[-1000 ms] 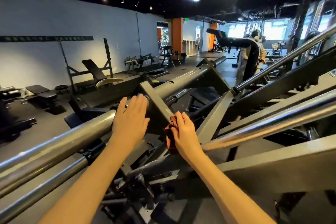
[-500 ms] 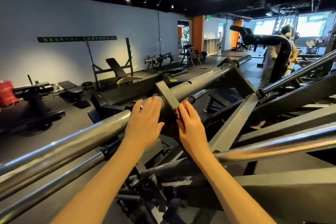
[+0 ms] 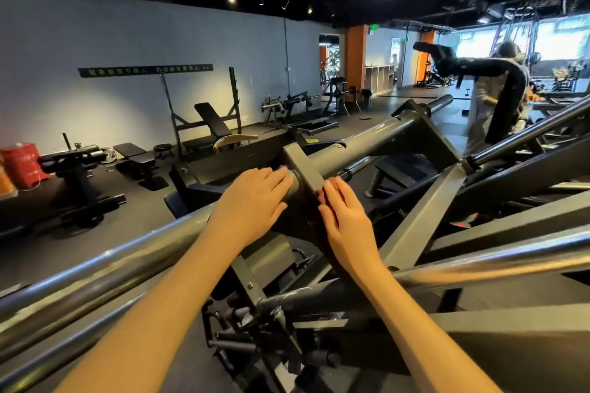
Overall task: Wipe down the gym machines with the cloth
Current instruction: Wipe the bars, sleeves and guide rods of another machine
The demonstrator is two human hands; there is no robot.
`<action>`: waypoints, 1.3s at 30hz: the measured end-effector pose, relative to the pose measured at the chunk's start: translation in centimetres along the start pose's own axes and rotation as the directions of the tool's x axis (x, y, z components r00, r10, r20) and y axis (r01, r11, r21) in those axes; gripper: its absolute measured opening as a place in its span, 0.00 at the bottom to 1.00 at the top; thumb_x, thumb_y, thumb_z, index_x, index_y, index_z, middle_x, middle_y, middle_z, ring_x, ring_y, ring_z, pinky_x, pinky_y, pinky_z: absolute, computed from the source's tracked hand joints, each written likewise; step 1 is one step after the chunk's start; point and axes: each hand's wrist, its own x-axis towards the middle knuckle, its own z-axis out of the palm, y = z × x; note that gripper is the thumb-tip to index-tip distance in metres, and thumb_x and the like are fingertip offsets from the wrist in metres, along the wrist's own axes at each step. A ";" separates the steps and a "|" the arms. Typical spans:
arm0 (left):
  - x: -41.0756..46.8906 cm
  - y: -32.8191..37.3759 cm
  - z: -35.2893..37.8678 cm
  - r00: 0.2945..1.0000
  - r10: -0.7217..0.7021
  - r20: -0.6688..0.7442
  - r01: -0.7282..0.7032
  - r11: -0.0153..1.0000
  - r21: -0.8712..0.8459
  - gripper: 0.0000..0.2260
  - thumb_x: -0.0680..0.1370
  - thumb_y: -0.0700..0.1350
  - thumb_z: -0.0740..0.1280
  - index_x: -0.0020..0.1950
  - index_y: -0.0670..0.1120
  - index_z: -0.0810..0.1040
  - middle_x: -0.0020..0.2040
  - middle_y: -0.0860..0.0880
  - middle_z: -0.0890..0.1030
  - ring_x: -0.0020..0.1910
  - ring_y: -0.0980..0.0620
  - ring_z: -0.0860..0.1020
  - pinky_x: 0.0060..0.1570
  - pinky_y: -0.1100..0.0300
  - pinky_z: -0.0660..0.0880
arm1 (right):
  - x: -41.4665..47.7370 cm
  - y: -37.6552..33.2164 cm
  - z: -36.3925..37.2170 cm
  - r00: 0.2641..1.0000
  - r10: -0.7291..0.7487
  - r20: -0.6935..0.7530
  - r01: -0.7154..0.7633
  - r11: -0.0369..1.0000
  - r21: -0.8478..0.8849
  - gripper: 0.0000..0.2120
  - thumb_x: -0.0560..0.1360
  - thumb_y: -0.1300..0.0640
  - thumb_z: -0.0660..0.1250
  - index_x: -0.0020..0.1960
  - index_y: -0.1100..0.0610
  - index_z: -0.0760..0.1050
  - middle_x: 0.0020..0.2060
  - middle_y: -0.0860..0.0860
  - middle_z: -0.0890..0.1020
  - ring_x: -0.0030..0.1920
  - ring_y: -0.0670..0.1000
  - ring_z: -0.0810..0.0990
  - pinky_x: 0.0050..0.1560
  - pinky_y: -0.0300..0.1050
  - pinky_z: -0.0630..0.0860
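Cloth of dark red fabric at frame centre, pressed on grey square metal bracket by straight fingers of right hand, left hand lying flat, gripping nothing, on thick grey steel tube.

Red rectangular box stands at the left edge of the dark floor, against the pale grey wall. Long dark sign strip fixed on that wall. Orange square pillar at the floor's far end, with white cubby shelving just beside it. Person in pale clothing stands far right.
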 end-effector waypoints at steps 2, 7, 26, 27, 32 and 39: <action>0.0 -0.1 0.1 1.000 0.010 -0.004 -0.010 1.000 0.016 0.28 0.82 0.54 0.59 0.79 0.47 0.54 0.78 0.47 0.59 0.74 0.47 0.62 0.72 0.53 0.59 | -2.7 1.1 -0.6 0.999 -0.028 -0.026 0.028 1.000 -0.007 0.25 0.80 0.48 0.56 0.73 0.57 0.67 0.72 0.55 0.68 0.72 0.52 0.66 0.70 0.47 0.64; 0.2 -0.1 0.7 0.999 0.030 -0.010 -0.029 0.998 0.062 0.31 0.80 0.56 0.61 0.79 0.46 0.53 0.78 0.46 0.58 0.73 0.47 0.63 0.72 0.53 0.61 | -2.4 1.5 -0.3 0.999 -0.012 -0.047 0.011 1.000 -0.017 0.23 0.78 0.54 0.60 0.71 0.60 0.69 0.69 0.58 0.71 0.70 0.56 0.69 0.68 0.46 0.63; 0.3 -0.1 1.2 0.999 0.026 -0.031 -0.023 0.993 0.115 0.33 0.77 0.59 0.64 0.76 0.42 0.62 0.74 0.43 0.67 0.68 0.44 0.71 0.65 0.51 0.69 | 2.5 -1.6 0.5 1.000 0.014 -0.028 -0.011 0.995 0.103 0.23 0.79 0.61 0.65 0.72 0.60 0.67 0.70 0.54 0.71 0.71 0.51 0.67 0.69 0.35 0.58; 0.2 -0.1 1.1 0.999 0.024 -0.039 -0.019 0.993 0.113 0.33 0.77 0.59 0.64 0.76 0.42 0.62 0.74 0.43 0.67 0.68 0.44 0.71 0.64 0.51 0.70 | 1.8 -1.3 0.4 1.000 0.000 -0.019 0.002 0.995 0.099 0.23 0.79 0.61 0.64 0.73 0.59 0.66 0.72 0.53 0.69 0.73 0.50 0.65 0.70 0.35 0.57; 0.2 0.0 1.3 0.999 0.027 -0.040 -0.023 0.994 0.103 0.33 0.79 0.59 0.61 0.78 0.42 0.57 0.76 0.44 0.63 0.71 0.45 0.67 0.68 0.52 0.64 | -4.6 1.3 -0.8 0.998 0.011 -0.056 -0.005 0.994 0.107 0.24 0.78 0.55 0.61 0.74 0.57 0.65 0.73 0.49 0.66 0.74 0.45 0.61 0.72 0.32 0.55; 0.3 -0.2 1.5 0.999 -0.004 -0.053 0.009 0.996 0.086 0.33 0.71 0.58 0.72 0.70 0.41 0.71 0.66 0.43 0.76 0.60 0.44 0.77 0.57 0.50 0.75 | 3.3 -1.4 0.8 0.999 -0.049 -0.022 0.050 0.998 0.030 0.21 0.79 0.56 0.61 0.71 0.61 0.69 0.71 0.58 0.70 0.72 0.55 0.67 0.71 0.47 0.63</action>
